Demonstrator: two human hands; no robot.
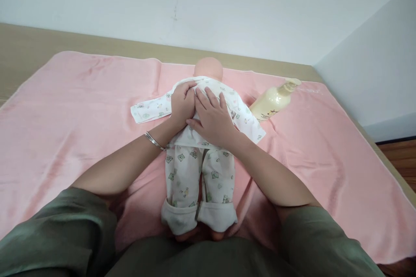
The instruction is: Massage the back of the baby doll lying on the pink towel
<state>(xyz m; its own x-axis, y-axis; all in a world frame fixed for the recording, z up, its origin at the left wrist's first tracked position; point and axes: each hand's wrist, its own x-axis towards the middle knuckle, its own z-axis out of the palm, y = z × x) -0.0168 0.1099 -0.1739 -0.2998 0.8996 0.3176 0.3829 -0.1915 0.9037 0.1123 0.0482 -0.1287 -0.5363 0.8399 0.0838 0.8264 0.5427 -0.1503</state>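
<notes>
A bald baby doll (209,67) lies stretched out with its head away from me and no face showing. It wears a white printed shirt (224,91) and matching trousers (185,173) with turned-up cuffs. Flat on the shirt's middle rests my right hand (212,117), fingers spread. My left hand (183,106) presses on the shirt just beside it, its fingers curled and mostly hidden, so what they hold, if anything, does not show. The two hands touch or nearly touch. One sleeve (151,109) reaches out to the left.
Under the doll a pink blanket (97,138) covers most of the wooden surface (29,47). A pale yellow pump bottle (273,100) leans or lies right of the doll, near the right sleeve. A white wall (243,8) with a crack stands behind.
</notes>
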